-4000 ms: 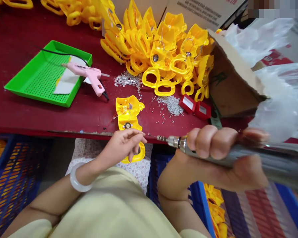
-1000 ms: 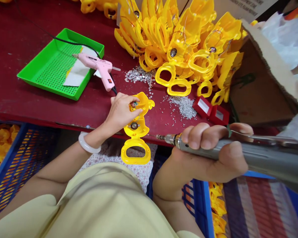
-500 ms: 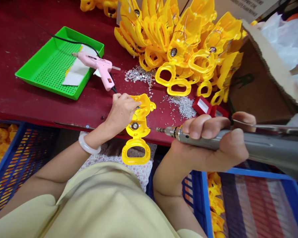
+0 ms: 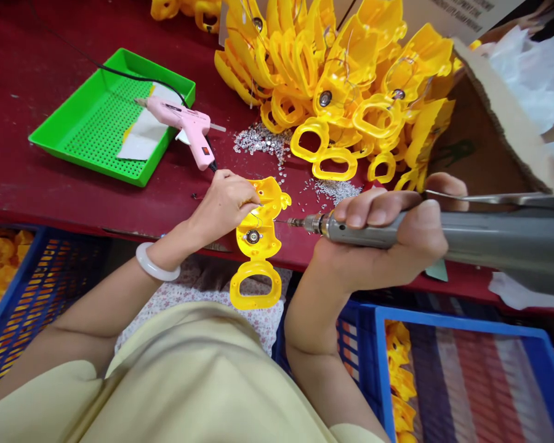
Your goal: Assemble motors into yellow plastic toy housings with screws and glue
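Note:
A yellow plastic toy part [image 4: 258, 237] with a round metal disc and a loop handle lies over the front edge of the dark red table [image 4: 37, 178]. My left hand [image 4: 224, 203] rests on its upper end, fingers pinched together on it. My right hand [image 4: 383, 237] is wrapped round a grey electric screwdriver [image 4: 443, 237]. The screwdriver lies level, its bit pointing left and nearly touching the yellow part's right side.
A heap of yellow parts [image 4: 341, 80] fills the table's back. Small silver screws [image 4: 263, 140] lie scattered before it. A pink glue gun [image 4: 184, 126] rests on a green tray [image 4: 92, 123]. A cardboard box [image 4: 484, 123] stands right. Blue crates [image 4: 461, 363] sit below.
My right hand has raised the screwdriver and moved its bit left toward the yellow part. My left hand stays on the part's upper end.

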Demonstrator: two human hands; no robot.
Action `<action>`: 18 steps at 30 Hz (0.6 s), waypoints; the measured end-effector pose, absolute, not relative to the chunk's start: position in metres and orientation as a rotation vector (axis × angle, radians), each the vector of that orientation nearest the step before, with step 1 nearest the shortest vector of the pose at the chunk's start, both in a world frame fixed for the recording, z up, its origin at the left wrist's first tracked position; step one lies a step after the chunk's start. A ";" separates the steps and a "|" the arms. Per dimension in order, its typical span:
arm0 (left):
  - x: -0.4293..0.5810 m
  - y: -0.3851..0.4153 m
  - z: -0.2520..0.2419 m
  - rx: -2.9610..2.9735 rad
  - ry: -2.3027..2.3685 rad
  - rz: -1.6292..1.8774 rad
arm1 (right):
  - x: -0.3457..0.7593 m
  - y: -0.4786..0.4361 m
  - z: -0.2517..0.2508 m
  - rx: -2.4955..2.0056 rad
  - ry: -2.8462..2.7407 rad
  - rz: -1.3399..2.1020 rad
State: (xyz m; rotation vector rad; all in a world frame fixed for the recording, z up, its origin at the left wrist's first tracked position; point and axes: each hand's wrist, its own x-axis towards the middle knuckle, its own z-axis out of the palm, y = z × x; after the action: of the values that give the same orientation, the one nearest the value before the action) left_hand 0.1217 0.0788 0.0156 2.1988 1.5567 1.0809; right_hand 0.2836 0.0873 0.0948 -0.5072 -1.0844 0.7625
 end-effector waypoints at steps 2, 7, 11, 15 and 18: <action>0.124 0.079 0.016 2.192 1.585 1.068 | 0.280 0.090 0.095 -0.492 -1.082 0.745; 0.131 0.076 0.013 2.332 1.716 1.029 | 0.273 0.099 0.092 -0.485 -1.093 0.735; 0.133 0.075 0.013 2.479 1.734 1.017 | 0.265 0.105 0.085 -0.546 -1.096 0.694; 0.133 0.082 0.018 2.547 1.640 0.926 | 0.255 0.109 0.081 -0.582 -1.024 0.640; 0.134 0.087 0.021 2.553 1.610 0.803 | 0.251 0.110 0.080 -0.612 -1.001 0.619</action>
State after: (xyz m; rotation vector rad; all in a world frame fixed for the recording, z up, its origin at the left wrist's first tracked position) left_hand 0.1336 0.0871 0.0214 2.5525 1.6097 0.8029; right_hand 0.2506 0.1102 0.0804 -0.6122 -1.0010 0.6188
